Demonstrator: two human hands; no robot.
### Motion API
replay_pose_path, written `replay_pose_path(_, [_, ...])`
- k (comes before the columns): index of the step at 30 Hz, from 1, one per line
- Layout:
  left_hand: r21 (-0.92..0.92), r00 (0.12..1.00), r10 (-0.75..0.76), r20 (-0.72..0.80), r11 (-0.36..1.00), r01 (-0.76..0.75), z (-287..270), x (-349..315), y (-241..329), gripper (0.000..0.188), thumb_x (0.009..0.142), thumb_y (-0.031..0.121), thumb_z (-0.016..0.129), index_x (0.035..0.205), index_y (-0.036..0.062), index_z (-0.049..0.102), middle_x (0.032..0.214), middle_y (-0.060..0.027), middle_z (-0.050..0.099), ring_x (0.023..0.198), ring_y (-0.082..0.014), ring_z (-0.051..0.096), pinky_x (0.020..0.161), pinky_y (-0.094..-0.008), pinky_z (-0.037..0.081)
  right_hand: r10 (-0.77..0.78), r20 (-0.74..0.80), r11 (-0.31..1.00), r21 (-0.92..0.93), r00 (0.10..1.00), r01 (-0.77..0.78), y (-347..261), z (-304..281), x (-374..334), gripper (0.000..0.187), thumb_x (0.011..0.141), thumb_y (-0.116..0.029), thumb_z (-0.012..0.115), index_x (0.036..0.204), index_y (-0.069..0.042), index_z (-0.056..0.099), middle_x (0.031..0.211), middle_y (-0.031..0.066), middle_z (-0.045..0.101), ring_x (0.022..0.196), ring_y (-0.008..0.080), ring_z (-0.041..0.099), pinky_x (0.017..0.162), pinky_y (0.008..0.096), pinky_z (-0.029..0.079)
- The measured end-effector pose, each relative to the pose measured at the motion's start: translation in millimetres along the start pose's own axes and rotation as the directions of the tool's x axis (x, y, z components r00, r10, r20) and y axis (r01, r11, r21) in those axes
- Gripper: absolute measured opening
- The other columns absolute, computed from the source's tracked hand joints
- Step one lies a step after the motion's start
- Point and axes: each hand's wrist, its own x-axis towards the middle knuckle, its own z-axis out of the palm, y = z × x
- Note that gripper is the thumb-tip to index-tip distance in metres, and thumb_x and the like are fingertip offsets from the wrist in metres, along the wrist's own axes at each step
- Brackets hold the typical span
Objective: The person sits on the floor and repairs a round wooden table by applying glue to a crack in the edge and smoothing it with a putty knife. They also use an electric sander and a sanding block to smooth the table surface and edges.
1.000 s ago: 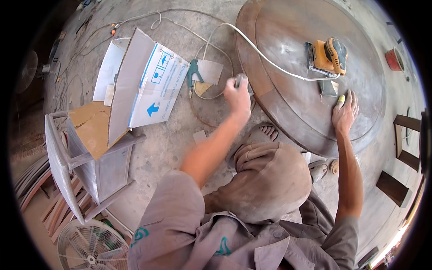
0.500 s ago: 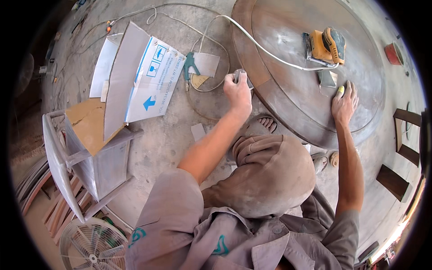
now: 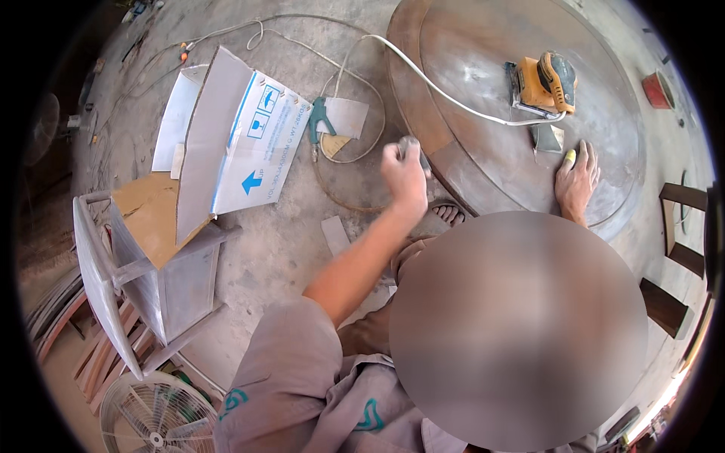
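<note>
My left hand (image 3: pixel 406 181) is closed around a small dusty grey piece (image 3: pixel 424 157), its kind partly hidden by my fingers, at the left edge of a large round brown tabletop (image 3: pixel 483 128). My right hand (image 3: pixel 576 177) lies flat on the tabletop with fingers stretched out and a yellow wrap on one digit. Just beyond its fingertips rests a folded greenish-grey sheet (image 3: pixel 548 139), which looks like sandpaper. An orange and black electric sander (image 3: pixel 540 83) sits farther up the tabletop, its white cable (image 3: pixel 445 84) curving off leftward.
On the floor to the left lie a green air blow gun (image 3: pixel 319 121) and its hose. A white cardboard box (image 3: pixel 260 143) leans over a grey wooden piece of furniture (image 3: pixel 189 279). A fan (image 3: pixel 156 423) stands lower left, a red bucket (image 3: pixel 658 90) far right. A blurred disc hides the lower right.
My left hand has shifted slightly right and nearer, still closed around the grey piece. My right hand stays flat in nearly the same spot. A blurred disc now covers my knee and right forearm.
</note>
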Motion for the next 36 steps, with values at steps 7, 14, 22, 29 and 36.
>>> replay_pose_path(7, [0.025,0.997,-0.055,0.055,0.998,0.054,-1.7,25.0,-3.6,0.012,0.098,0.009,0.069,0.103,0.0013,0.061,0.086,-0.0057,0.065,0.065,-0.0146,0.060,0.047,-0.0320,0.047,0.028,0.027,1.000,-0.007,0.999,-0.028,3.3,-3.6,-4.0,0.051,0.108,-0.028,0.047,0.154,-0.006,0.049,0.162,0.0165,0.045,0.154,0.0333,0.035,0.126,0.0522,0.025])
replay_pose_path(14, [0.189,0.943,0.040,0.330,0.976,-0.108,8.5,217.3,81.4,0.010,0.094,0.008,0.073,0.100,0.0021,0.068,0.091,-0.0071,0.071,0.072,-0.0158,0.065,0.050,-0.0334,0.052,0.046,0.057,0.997,0.065,0.997,-0.050,-19.5,-2.7,-5.2,0.052,0.108,-0.030,0.048,0.154,-0.007,0.048,0.163,0.0163,0.043,0.155,0.0333,0.033,0.128,0.0533,0.022])
replay_pose_path(22, [0.130,0.996,0.007,0.094,0.991,-0.020,-15.6,9.4,-18.9,0.018,0.098,0.013,0.071,0.105,0.0003,0.061,0.098,-0.0099,0.070,0.078,-0.0141,0.066,0.056,-0.0309,0.057,-0.002,-0.016,1.000,-0.011,1.000,0.002,-2.0,-6.4,-4.4,0.051,0.108,-0.028,0.050,0.153,-0.005,0.049,0.159,0.0187,0.048,0.151,0.0350,0.040,0.124,0.0510,0.028])
replay_pose_path(29, [0.395,0.863,0.041,0.504,0.877,-0.272,-67.3,-18.9,9.6,0.015,0.099,0.007,0.071,0.112,0.0010,0.066,0.106,-0.0106,0.072,0.083,-0.0186,0.070,0.063,-0.0303,0.059,0.018,-0.034,0.999,0.039,0.999,-0.016,3.1,6.8,0.4,0.051,0.106,-0.032,0.050,0.152,-0.008,0.050,0.160,0.0152,0.047,0.152,0.0341,0.038,0.126,0.0536,0.026])
replay_pose_path(36, [-0.237,-0.299,0.327,0.896,-0.217,-0.947,-61.9,78.3,58.0,0.028,0.079,0.002,0.077,0.106,0.0053,0.070,0.107,-0.0075,0.069,0.101,-0.0281,0.069,0.081,-0.0396,0.057,0.048,-0.084,0.998,0.047,0.995,-0.044,-7.7,1.8,-0.5,0.050,0.104,-0.031,0.054,0.149,-0.009,0.053,0.156,0.0137,0.052,0.149,0.0346,0.043,0.125,0.0521,0.029])
